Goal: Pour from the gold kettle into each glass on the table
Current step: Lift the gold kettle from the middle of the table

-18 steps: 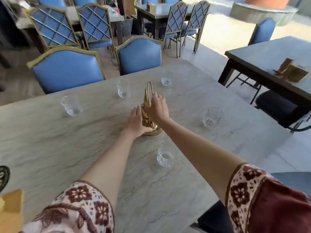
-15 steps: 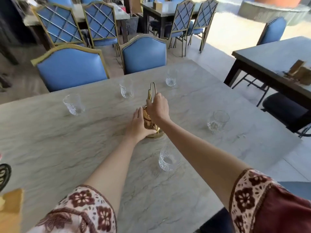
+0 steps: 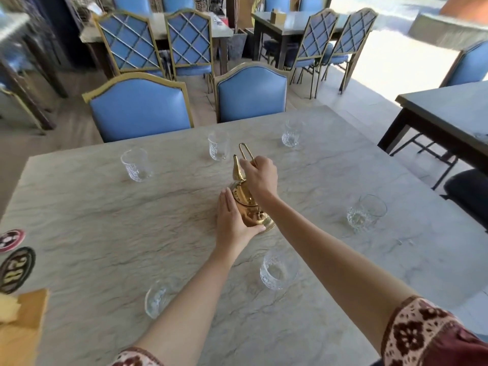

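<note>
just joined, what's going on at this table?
A person is at a marble table with a gold kettle standing in the middle. The right hand grips the kettle's tall loop handle, and the left hand lies flat against the kettle's side. The kettle sits on the table, not tipped. Six clear glasses stand around it, the nearest just in front. No pouring is happening at this moment.

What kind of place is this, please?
Probably a restaurant or café: several dining tables with matching blue chairs, and one table set with glasses around a gold kettle.
</note>
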